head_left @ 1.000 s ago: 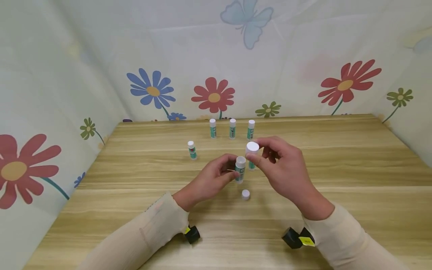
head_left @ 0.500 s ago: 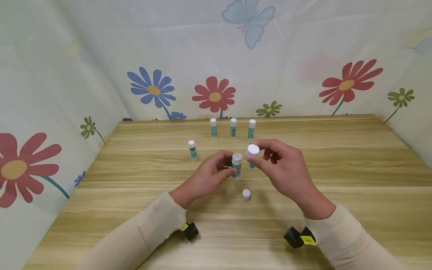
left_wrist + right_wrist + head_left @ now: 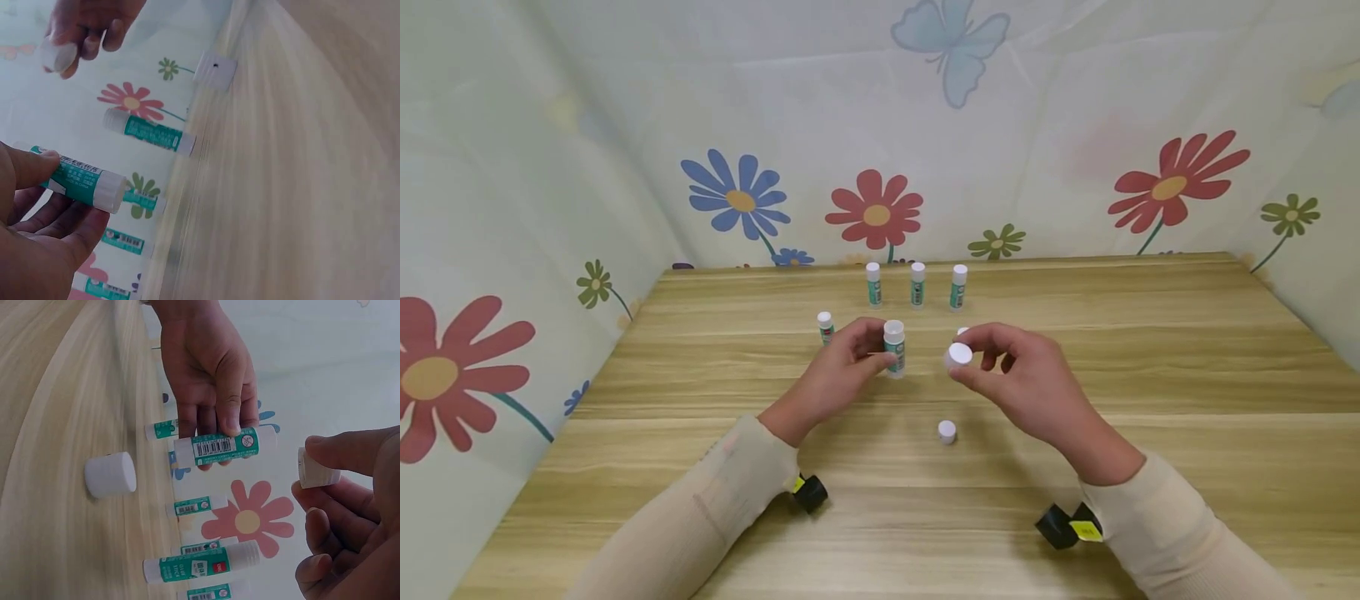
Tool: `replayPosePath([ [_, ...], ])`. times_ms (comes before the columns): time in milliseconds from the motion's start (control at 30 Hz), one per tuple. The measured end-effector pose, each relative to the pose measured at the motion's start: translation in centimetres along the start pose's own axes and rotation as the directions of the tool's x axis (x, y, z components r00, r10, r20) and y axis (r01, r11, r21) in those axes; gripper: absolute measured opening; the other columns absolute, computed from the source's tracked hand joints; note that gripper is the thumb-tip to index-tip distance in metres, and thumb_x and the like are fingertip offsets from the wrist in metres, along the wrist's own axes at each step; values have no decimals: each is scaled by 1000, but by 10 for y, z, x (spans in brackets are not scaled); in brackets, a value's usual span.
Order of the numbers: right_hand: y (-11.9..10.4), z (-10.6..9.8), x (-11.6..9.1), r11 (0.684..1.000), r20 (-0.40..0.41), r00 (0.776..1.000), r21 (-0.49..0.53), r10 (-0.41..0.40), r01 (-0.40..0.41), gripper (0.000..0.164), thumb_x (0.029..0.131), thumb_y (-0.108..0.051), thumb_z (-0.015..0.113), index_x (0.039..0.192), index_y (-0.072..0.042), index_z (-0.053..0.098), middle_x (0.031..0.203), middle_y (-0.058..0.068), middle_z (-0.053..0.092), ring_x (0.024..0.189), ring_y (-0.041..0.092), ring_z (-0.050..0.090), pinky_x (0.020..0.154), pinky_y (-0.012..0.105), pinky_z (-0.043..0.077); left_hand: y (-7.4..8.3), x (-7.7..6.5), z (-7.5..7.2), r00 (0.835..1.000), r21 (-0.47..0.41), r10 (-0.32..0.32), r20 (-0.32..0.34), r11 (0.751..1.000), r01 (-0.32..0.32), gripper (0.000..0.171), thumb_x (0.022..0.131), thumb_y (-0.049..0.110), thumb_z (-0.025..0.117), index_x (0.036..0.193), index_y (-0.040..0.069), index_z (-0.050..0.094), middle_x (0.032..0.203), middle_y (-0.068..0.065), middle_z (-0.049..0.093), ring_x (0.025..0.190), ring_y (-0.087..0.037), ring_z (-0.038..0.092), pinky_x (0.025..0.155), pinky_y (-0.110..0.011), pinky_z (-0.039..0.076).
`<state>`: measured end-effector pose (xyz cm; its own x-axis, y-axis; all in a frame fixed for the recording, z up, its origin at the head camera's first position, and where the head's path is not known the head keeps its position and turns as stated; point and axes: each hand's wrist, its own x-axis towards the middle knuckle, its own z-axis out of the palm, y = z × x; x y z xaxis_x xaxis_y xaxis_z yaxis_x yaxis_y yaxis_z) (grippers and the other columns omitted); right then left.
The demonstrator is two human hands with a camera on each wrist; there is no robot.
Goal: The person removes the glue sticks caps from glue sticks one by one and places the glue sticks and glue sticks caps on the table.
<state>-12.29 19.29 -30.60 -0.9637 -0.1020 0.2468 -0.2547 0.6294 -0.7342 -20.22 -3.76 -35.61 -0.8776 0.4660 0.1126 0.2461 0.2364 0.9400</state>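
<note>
In the head view my left hand (image 3: 838, 367) holds a green-and-white glue stick (image 3: 894, 350) upright above the table, its hollow-looking white top facing up. The right wrist view shows the left thumb on the label of that glue stick (image 3: 225, 446). My right hand (image 3: 1026, 379) pinches a white cap (image 3: 958, 356) between thumb and fingertips, apart from the glue stick. A second white cap (image 3: 947, 432) stands on the table nearer to me, between the hands. Another glue stick (image 3: 200, 562) stands behind my right hand, mostly hidden in the head view.
Three glue sticks (image 3: 917, 286) stand in a row near the back edge of the wooden table (image 3: 1150, 333). One more glue stick (image 3: 825, 327) stands left, partly behind my left hand. A flowered cloth (image 3: 1045, 150) hangs behind the table.
My left hand has carried its glue stick left and away from me, off from the right hand. The right hand has lowered slightly, its cap now tilted.
</note>
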Motion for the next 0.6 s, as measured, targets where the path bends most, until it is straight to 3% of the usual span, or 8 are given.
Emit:
replayPosePath([
  [300, 12, 7, -1, 999, 75, 996, -31, 46, -44, 21, 82, -26, 79, 100, -20, 70, 90, -1, 66, 81, 19, 51, 56, 27, 42, -8, 2, -14, 996, 29, -44, -73, 999, 46, 30, 95, 9, 61, 124, 8, 54, 122, -8, 62, 114, -22, 61, 100, -37, 50],
  [600, 27, 12, -4, 995, 98, 994, -93, 47, -38, 20, 80, -27, 80, 96, -19, 71, 88, -3, 66, 83, 18, 51, 61, 27, 42, -16, 6, -25, 991, 94, -66, -121, 993, 77, 32, 93, 8, 63, 124, 4, 56, 123, -12, 64, 114, -23, 62, 101, -38, 49],
])
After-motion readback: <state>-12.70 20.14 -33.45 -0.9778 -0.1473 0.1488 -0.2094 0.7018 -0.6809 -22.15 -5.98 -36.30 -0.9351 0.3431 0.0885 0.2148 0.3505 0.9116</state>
